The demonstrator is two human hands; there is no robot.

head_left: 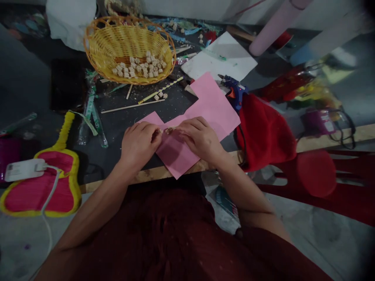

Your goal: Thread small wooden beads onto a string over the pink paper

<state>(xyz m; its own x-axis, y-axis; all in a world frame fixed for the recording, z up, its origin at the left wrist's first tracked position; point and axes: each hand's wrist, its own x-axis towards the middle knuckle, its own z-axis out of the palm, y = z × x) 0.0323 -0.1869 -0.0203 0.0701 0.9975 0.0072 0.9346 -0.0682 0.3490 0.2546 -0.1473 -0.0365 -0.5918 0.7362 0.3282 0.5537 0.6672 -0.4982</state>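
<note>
Between my two hands runs a short, narrow, bumpy strip (pixel 168 130), light brown and small. The fingers of my left hand (pixel 140 142) are closed on its left end, and my right hand (pixel 200 139) pinches the right end. My fingertips hide both ends. Beneath the hands lies pink paper (pixel 212 107) with a stepped outline, one corner hanging past the table's front edge. Beyond it, a yellow wicker basket (pixel 125 43) holds many small beige cubes (pixel 140 68). A few more cubes (pixel 161 95) rest on the dark table near a yellow twisted stick (pixel 159 90).
A blue glue gun (pixel 238 90) and red cloth (pixel 265 132) are at the right. White paper (pixel 221 58) lies behind. At the left are a yellow-edged pink guitar-like shape (pixel 43 183), a white cabled device (pixel 25 169) and green-wrapped plastic (pixel 90 107). A pink bottle (pixel 275 27) stands back right.
</note>
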